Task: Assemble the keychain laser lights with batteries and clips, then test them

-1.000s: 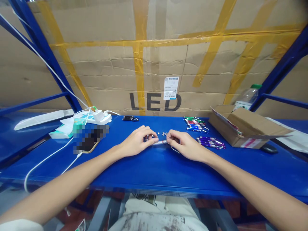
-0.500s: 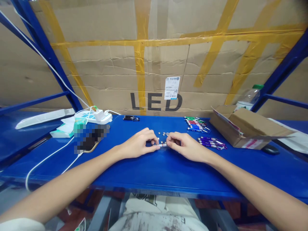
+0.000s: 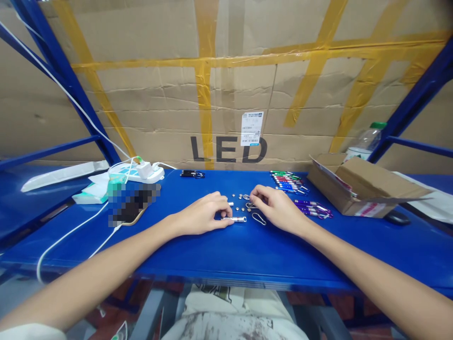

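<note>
At the middle of the desk [image 3: 212,257], the silver tube [image 3: 239,219] is pinched at its left end by the left hand [image 3: 207,213], its long axis pointed crosswise toward the carabiner [image 3: 260,216]. Farther off, the right hand [image 3: 278,208] is placed by metal clips [image 3: 249,207]; whether anything is held cannot be told.

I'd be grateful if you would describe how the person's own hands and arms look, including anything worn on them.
Both the left hand and the right hand are ungloved, and neither wrist shows a watch or bracelet. The forearms are bare. A plain whitish sleeve edge shows on the left arm; no sleeve is visible on the right arm.
</note>
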{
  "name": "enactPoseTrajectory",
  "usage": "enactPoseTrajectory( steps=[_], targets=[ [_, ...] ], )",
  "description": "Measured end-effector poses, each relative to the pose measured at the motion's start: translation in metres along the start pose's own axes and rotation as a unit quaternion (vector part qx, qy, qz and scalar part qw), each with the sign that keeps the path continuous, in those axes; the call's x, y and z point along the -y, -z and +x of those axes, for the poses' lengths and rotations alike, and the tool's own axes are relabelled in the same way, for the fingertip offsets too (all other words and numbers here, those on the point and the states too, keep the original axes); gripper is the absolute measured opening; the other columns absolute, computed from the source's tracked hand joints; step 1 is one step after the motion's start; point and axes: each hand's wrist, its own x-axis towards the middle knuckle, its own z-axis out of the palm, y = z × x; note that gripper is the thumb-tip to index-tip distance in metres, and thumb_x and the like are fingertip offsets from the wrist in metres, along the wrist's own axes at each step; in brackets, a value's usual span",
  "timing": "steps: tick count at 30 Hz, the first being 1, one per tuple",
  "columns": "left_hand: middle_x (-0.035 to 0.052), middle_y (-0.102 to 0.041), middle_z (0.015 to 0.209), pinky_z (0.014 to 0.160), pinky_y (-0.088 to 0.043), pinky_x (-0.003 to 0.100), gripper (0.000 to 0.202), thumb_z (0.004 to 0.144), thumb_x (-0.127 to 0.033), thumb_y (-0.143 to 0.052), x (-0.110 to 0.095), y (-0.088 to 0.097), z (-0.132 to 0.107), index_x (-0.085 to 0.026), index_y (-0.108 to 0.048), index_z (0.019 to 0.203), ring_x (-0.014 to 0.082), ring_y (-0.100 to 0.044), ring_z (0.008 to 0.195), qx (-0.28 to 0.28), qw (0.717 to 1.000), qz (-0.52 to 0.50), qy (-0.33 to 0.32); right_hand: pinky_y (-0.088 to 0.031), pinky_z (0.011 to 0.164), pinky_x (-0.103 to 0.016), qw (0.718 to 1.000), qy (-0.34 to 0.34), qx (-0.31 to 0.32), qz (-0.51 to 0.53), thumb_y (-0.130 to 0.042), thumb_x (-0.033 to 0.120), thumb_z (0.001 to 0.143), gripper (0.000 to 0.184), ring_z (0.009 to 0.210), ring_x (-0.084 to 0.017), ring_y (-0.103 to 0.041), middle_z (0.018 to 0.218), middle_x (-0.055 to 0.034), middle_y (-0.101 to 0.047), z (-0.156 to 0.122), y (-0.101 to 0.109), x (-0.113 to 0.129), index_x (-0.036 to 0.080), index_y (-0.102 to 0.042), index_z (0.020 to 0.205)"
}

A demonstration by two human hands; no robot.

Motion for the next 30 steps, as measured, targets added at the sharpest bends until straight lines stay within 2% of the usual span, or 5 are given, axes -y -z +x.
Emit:
enactPoseTrajectory(
  steps=[7, 11, 16, 24, 30],
  targets=[
    [0.0040, -0.068, 0.096, 0.087, -0.046, 0.034, 0.021, 0.103, -0.039, -0.068, 0.000, 0.000, -0.001, -0.019, -0.073, 0.107, 0.0226, -0.057, 0.098, 0.004, 1.000, 0.000, 0.001, -0.039, 0.071, -0.032, 0.998, -0.032, 0.023, -0.047, -0.049, 0.035, 0.105, 0.022, 0.076, -0.022, -0.063, 0.086, -0.0042, -0.074, 0.000, 0.001, 0.000, 0.023, -0.061, 0.092],
    [0.0040, -0.068, 0.096, 0.089, -0.045, 0.035, 0.022, 0.103, -0.040, -0.068, -0.001, 0.000, -0.001, -0.020, -0.073, 0.109, 0.0228, -0.057, 0.099, 0.007, 1.000, 0.001, 0.001, -0.036, 0.066, -0.031, 0.992, -0.045, 0.077, -0.085, -0.052, 0.031, 0.104, 0.016, 0.073, -0.022, -0.063, 0.084, -0.0043, -0.073, -0.002, 0.003, 0.002, 0.023, -0.060, 0.093],
    [0.0045, -0.068, 0.098, 0.089, -0.045, 0.036, 0.026, 0.103, -0.044, -0.069, -0.002, 0.000, -0.001, -0.020, -0.074, 0.113, 0.0233, -0.057, 0.099, 0.006, 1.000, 0.008, 0.001, -0.033, 0.065, -0.031, 0.980, -0.010, 0.163, -0.114, -0.057, 0.027, 0.101, 0.018, 0.069, -0.020, -0.061, 0.078, -0.0029, -0.071, -0.003, 0.009, 0.007, 0.023, -0.055, 0.083],
    [0.0045, -0.067, 0.098, 0.089, -0.045, 0.035, 0.025, 0.105, -0.042, -0.067, -0.002, -0.001, -0.001, -0.020, -0.074, 0.111, 0.0230, -0.057, 0.099, 0.005, 1.000, 0.009, -0.010, -0.035, 0.065, -0.030, 0.966, 0.003, 0.252, -0.058, -0.067, 0.042, 0.098, 0.022, 0.071, -0.020, -0.058, 0.079, -0.0002, -0.066, -0.007, 0.028, 0.012, 0.023, -0.058, 0.091],
    [0.0051, -0.068, 0.097, 0.087, -0.046, 0.034, 0.023, 0.107, -0.040, -0.063, -0.002, -0.001, 0.000, -0.019, -0.072, 0.104, 0.0229, -0.057, 0.098, -0.006, 1.000, 0.009, -0.024, -0.040, 0.069, -0.030, 0.960, 0.047, 0.276, 0.012, -0.059, 0.043, 0.104, 0.025, 0.074, -0.019, -0.057, 0.084, -0.0008, -0.064, -0.008, 0.026, 0.008, 0.023, -0.056, 0.091]
  ],
)
